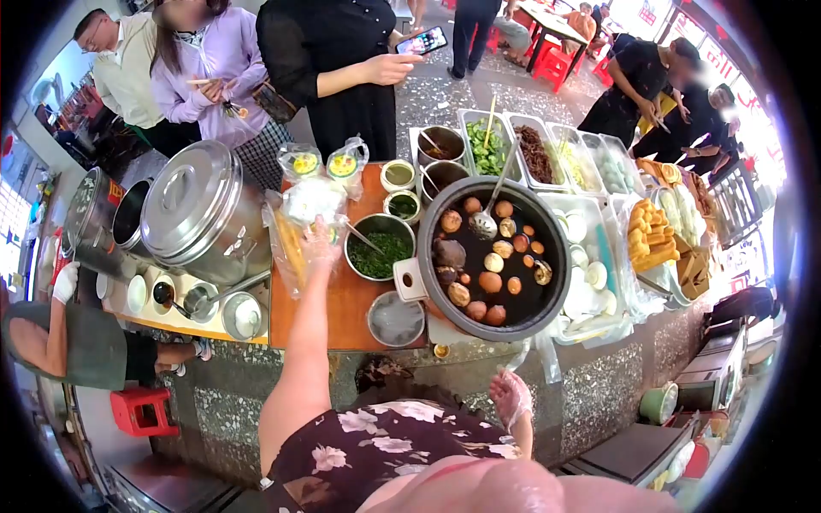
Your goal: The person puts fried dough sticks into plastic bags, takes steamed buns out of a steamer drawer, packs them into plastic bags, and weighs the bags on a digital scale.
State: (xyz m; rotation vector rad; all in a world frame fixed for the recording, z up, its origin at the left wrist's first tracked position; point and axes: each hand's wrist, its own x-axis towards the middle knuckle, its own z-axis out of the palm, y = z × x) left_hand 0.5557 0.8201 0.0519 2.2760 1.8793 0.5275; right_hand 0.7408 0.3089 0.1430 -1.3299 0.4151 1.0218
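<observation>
My left hand (321,250), in a thin clear plastic glove, reaches across the orange-brown board. Its fingers are stretched toward a crumpled white plastic bag (313,202) and seem to touch its near edge. Beside it, to the left, long golden fried dough sticks (289,243) lie in a clear bag. Two bagged cups with yellow-green lids (304,163) stand behind. To the right is a steel bowl of chopped green herbs (380,246) with a spoon. My right hand (510,396), also gloved, hangs near my body with its fingers curled; I see nothing in it.
A large dark pot (436,295) of eggs in brown broth stands right of the herbs, with a ladle (483,224). Left is a big lidded steel pot (192,209). Trays of greens (486,150) line the back. Several people stand across the counter; a red stool (144,412) is behind left.
</observation>
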